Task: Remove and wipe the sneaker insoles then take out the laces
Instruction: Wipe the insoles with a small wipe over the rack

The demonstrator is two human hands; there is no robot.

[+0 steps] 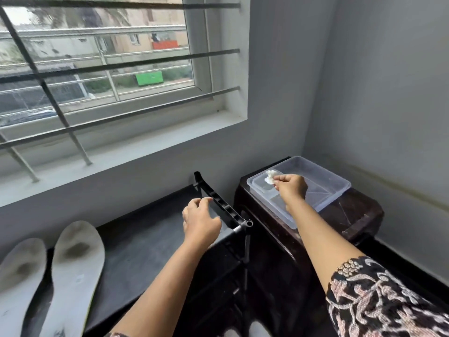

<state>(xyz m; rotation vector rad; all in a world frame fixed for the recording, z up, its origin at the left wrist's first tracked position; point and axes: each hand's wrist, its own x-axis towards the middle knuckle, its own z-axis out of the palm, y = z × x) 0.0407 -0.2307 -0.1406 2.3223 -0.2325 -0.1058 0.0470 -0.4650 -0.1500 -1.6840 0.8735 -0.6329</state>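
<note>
Both insoles [48, 276] lie side by side, soiled face up, on the black shoe-rack top [145, 239]. Left hand [200, 221] hovers loosely open, empty. Right hand [291, 187] fingers pinch a white wipe [271, 176] over the clear tray [335, 183]. Judged: wiping step; carry wipe to insoles.

No readable text, labels, brand names, numbers or signs appear anywhere in this view.
</note>
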